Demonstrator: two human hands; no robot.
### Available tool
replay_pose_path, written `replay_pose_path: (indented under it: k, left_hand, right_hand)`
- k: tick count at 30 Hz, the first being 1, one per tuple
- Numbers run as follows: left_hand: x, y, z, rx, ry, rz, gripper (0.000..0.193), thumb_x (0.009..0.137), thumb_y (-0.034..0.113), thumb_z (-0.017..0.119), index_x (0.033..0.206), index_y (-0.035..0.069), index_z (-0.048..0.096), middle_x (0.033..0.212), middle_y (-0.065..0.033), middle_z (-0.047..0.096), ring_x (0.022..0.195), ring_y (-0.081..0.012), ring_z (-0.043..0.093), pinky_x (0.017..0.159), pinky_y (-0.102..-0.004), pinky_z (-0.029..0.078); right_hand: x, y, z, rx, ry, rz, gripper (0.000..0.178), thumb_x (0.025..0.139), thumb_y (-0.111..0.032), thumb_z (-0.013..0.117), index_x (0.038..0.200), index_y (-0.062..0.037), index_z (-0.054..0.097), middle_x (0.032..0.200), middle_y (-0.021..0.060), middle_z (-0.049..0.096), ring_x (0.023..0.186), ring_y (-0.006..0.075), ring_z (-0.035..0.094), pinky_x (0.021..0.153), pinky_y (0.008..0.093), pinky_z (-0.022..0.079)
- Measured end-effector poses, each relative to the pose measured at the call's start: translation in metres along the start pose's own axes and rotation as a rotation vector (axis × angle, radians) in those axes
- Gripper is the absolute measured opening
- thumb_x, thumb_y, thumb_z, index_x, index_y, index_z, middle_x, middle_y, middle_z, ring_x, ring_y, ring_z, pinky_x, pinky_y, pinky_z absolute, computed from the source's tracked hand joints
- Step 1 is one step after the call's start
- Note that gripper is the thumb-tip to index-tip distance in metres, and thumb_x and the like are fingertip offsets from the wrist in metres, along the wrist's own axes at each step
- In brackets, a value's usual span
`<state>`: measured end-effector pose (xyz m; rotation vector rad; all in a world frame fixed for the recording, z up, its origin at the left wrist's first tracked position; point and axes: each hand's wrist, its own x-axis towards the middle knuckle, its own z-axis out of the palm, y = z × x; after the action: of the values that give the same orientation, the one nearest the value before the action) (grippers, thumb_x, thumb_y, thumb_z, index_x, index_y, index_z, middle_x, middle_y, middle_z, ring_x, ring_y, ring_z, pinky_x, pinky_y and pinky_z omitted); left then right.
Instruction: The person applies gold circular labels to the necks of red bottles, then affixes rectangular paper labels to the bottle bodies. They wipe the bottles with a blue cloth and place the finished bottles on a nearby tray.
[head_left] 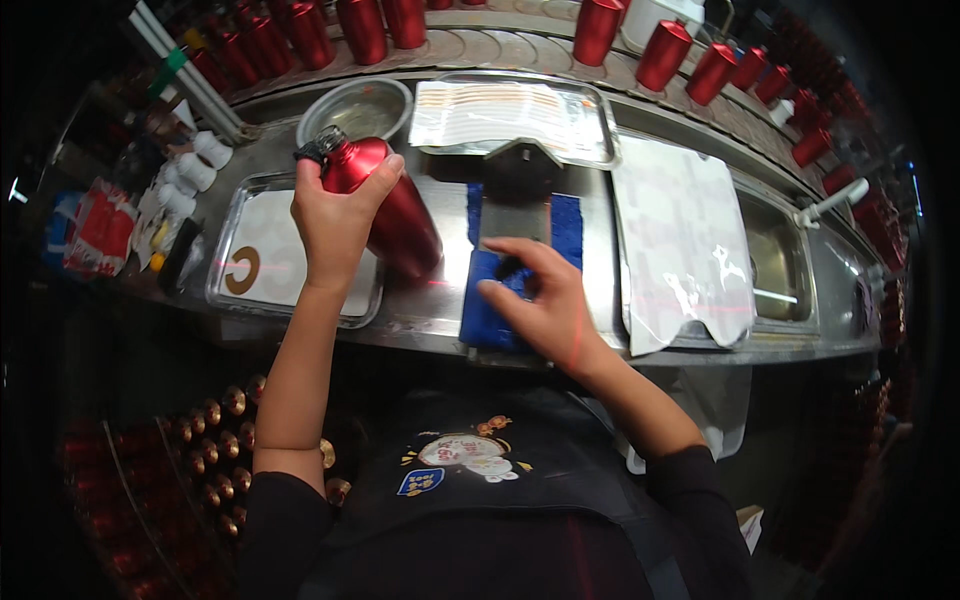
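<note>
My left hand (338, 222) is closed round the upper part of a shiny red metal bottle (403, 225). The bottle leans, its bare metal neck up and to the left, its base towards the middle of the steel bench. Something black covers a fingertip of that hand beside the neck. Over a blue pad (482, 318) hovers my right hand (545, 300), fingers curved and thumb apart; a dark patch shows between them, and I cannot make out more of it. A dark metal stand (523, 172) with an angled top rises from the pad just beyond this hand.
Left lies a tray (222, 262) with white sheet and a brown C-shaped piece (242, 271). Behind are a metal bowl (385, 103) and a tray of striped label sheets (490, 115). Right are a white sheet (685, 240) and sink (782, 265). Red bottles (597, 32) line the conveyor.
</note>
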<state>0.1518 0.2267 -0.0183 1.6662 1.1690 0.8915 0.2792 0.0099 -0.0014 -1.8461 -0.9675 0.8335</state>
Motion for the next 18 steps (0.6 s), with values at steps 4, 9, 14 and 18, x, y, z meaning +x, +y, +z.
replay_pose_path:
  k: [4, 9, 14, 18]
  left_hand:
    - [-0.031, 0.013, 0.016, 0.230, -0.016, 0.034, 0.062, 0.069, 0.038, 0.092, 0.099, -0.004, 0.058, 0.099, -0.0176, 0.062, 0.091, -0.0317, 0.063, 0.085, -0.0422, 0.051]
    - [-0.070, 0.017, -0.003, 0.286, -0.189, 0.275, 0.066, 0.077, 0.019, 0.084, 0.130, -0.001, 0.049, 0.119, -0.0201, 0.053, 0.110, -0.0368, 0.057, 0.099, -0.0438, 0.047]
    - [-0.059, -0.004, -0.019, -0.116, -0.437, 0.131, 0.078, 0.069, 0.007, 0.088, 0.136, 0.005, 0.048, 0.129, -0.0124, 0.058, 0.118, -0.0240, 0.059, 0.102, -0.0367, 0.048]
    - [-0.081, -0.016, -0.015, -0.212, -0.476, 0.063, 0.084, 0.068, 0.001, 0.088, 0.139, 0.005, 0.043, 0.128, -0.0116, 0.058, 0.113, -0.0220, 0.062, 0.093, -0.0346, 0.056]
  right_hand:
    - [0.032, -0.008, 0.052, -0.263, -0.027, -0.118, 0.085, 0.079, -0.029, 0.078, 0.150, -0.0080, 0.035, 0.109, 0.0212, 0.055, 0.088, 0.0391, 0.062, 0.074, 0.0452, 0.052]
    - [0.048, 0.019, 0.072, -0.150, -0.003, -0.181, 0.089, 0.080, -0.030, 0.077, 0.153, -0.0066, 0.030, 0.111, 0.0214, 0.056, 0.093, 0.0413, 0.063, 0.079, 0.0481, 0.052]
    - [0.006, 0.036, -0.001, -0.145, -0.070, -0.312, 0.074, 0.078, -0.022, 0.082, 0.144, -0.0130, 0.051, 0.104, 0.0158, 0.065, 0.088, 0.0315, 0.061, 0.077, 0.0393, 0.050]
    - [-0.074, 0.042, -0.108, -0.476, -0.003, 0.209, 0.025, 0.079, -0.005, 0.075, 0.104, -0.0060, 0.074, 0.080, 0.0080, 0.064, 0.063, 0.0184, 0.055, 0.058, 0.0312, 0.043]
